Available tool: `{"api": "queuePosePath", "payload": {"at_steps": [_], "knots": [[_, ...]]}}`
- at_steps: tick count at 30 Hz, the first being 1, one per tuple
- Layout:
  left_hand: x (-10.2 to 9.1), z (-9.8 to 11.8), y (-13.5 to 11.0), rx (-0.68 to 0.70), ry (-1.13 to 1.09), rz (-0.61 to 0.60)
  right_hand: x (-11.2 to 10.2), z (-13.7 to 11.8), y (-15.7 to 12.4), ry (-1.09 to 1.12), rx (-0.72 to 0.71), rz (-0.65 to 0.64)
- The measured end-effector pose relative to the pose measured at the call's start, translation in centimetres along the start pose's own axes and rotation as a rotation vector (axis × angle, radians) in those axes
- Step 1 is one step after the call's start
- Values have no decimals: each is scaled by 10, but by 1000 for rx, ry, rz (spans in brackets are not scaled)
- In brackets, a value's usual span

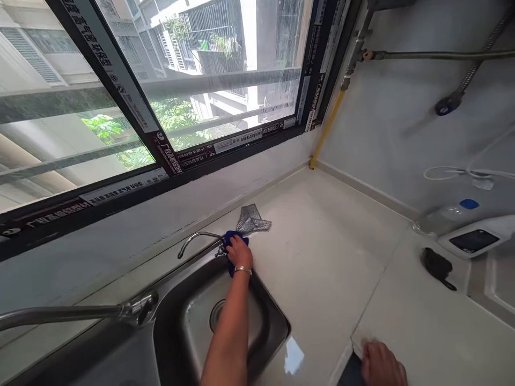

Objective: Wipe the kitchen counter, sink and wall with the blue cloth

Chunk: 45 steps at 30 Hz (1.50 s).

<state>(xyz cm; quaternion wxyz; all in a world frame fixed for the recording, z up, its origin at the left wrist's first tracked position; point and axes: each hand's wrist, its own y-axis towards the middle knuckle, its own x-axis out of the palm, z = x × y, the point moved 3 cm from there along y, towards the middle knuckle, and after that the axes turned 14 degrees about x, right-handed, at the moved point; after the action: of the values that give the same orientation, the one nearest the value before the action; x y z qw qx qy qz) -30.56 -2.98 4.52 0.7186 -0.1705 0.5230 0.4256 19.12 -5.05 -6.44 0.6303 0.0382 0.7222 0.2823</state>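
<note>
The left hand (240, 254) clenches a blue cloth (241, 240) against the faucet's base (220, 248), arm across the sink (273, 316) — the right hand (382, 364), low on the counter (322, 257), grip unclear.

Brushed stainless-steel sink (173, 316); glossy chrome faucet (197, 236); soft blue microfiber cloth (230, 239); crinkled metal mesh scouring pad (251, 220); smooth pale countertop (322, 257)

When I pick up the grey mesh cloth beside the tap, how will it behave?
It will probably feel light, because the grey mesh cloth looks thin. It seems fairly floppy, since it lies crumpled on the worktop.
</note>
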Motion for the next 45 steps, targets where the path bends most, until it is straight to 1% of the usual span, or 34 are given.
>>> {"api": "queuePosePath", "payload": {"at_steps": [3, 5, 7, 11, 14, 16, 18, 21, 24, 28, 32, 34, 37, 40, 41, 43, 45], "knots": [[-5, -1, 3, 30, 5, -14, -6, -5, 4, 8, 9, 8], [-7, -3, -6, 74, -8, -20, -10, -9, 6, 19, 10, 20], [-7, -5, -21, 123, -28, -27, -14, -14, 9, 30, 21, 30], [3, -2, -67, 192, -72, -40, -27, -23, 18, 43, 50, 21], [12, 5, -110, 234, -113, -77, -38, -29, 24, 18, 79, 12], [13, 10, -141, 260, -137, -118, -44, -32, 26, -13, 78, 12], [10, 16, -173, 302, -158, -171, -46, -34, 27, -19, 68, 2], [2, 24, -213, 406, -181, -276, -44, -33, 26, 32, 70, -29], [-7, 27, -239, 495, -171, -387, -43, -32, 27, 82, 87, -41], [-23, 24, -253, 552, -106, -492, -47, -33, 30, 150, 76, -45], [-43, 15, -264, 595, -35, -544, -50, -32, 29, 252, 52, -41], [-52, 5, -274, 603, 3, -558, -50, -30, 28, 282, 44, -31], [-63, -18, -294, 627, 90, -576, -47, -27, 29, 306, 20, -52], [-68, -39, -312, 754, 70, -607, -44, -23, 34, 302, -26, -114], [-69, -42, -315, 811, 36, -601, -44, -22, 37, 290, -41, -133], [-68, -43, -315, 900, -21, -546, -43, -20, 42, 263, -57, -144], [-60, -35, -309, 914, -42, -467, -42, -20, 45, 246, -48, -114]]}}
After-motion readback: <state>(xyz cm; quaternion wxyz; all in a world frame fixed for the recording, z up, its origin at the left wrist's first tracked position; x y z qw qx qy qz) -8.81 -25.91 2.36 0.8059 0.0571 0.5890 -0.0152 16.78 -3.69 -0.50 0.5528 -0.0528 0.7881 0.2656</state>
